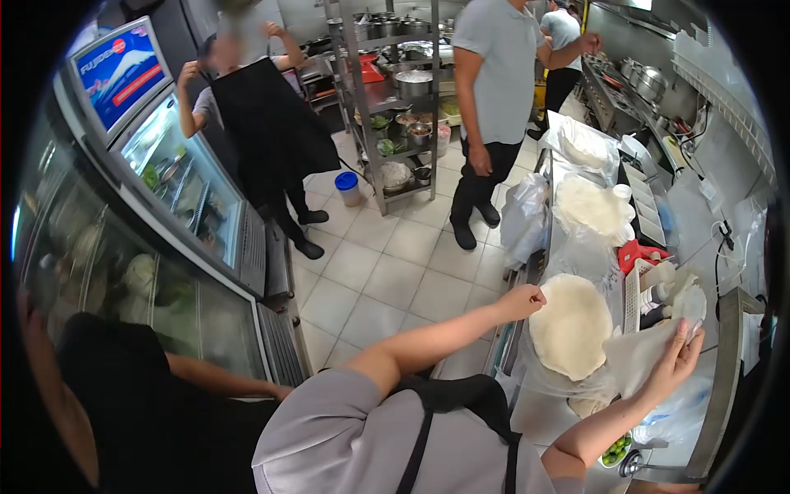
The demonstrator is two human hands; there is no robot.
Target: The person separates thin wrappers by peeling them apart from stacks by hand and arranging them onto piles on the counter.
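A round, pale stack of thin dough sheets [569, 325] lies on clear plastic on the counter. My left hand [520, 303] is closed at the stack's left edge, its fingertips pinched together; what they hold, if anything, is too small to make out. Off the right side of the stack, my right hand [680, 356] grips a thin whitish sheet [638, 356], which hangs between the hand and the stack. Whether this sheet is dough or a wrapper I cannot tell.
Behind the stack are another pale round pile [591, 206] and a white basket [632, 300] of bottles. Green limes [615, 451] sit in a bowl near my right forearm. People stand beyond the counter, near a metal rack [354, 99] and a glass-door fridge [185, 181].
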